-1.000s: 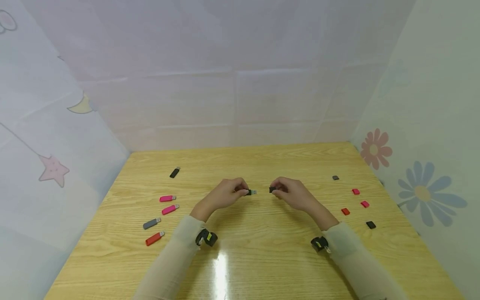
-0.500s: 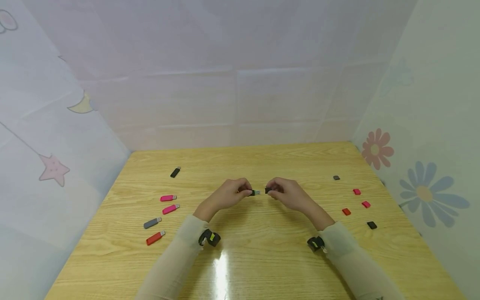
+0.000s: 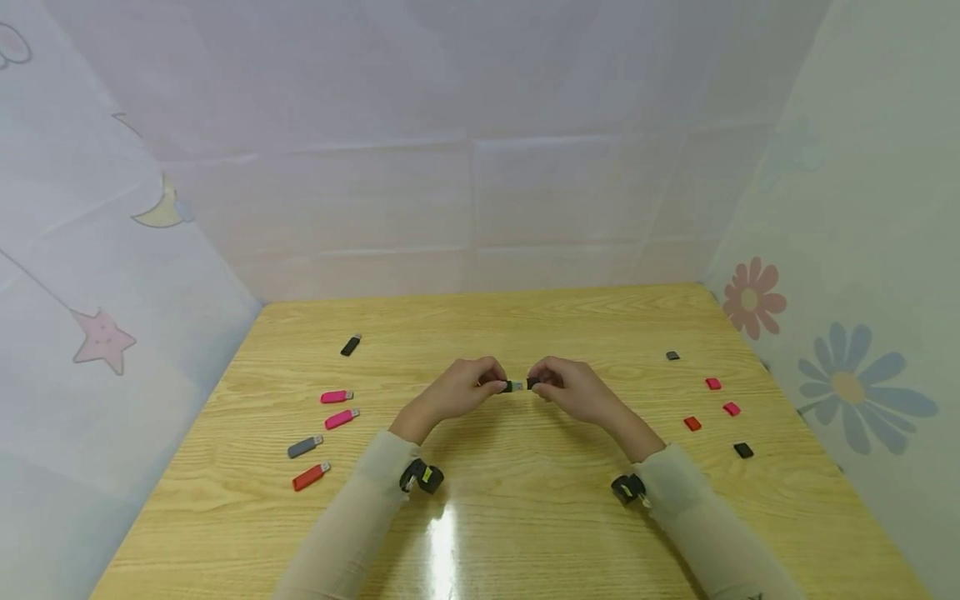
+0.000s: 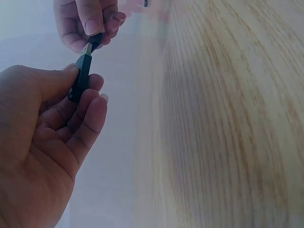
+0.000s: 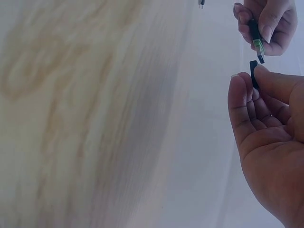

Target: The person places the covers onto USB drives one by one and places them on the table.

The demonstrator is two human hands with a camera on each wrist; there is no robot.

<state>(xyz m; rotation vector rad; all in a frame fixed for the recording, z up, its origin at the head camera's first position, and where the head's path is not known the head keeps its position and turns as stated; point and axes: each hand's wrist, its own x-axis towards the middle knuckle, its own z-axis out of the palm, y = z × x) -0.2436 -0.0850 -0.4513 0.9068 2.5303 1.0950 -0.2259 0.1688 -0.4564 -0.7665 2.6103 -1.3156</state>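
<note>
Between thumb and fingers, my left hand pinches a dark USB stick; its bare metal plug points toward the other hand. My right hand pinches a small black cap by its sides. Both hands are raised over the middle of the table. In the right wrist view the plug's tip stands just short of the cap, with a narrow gap between them; in the left wrist view the two overlap.
On the wooden table, several uncapped USB sticks lie at the left, among them a red stick, a grey stick and a black stick. Several loose caps lie at the right, including a red cap and a black cap.
Both hands have come closer together. The left hand with the USB stick has moved right and the right hand with the cap has moved left, narrowing the gap.
</note>
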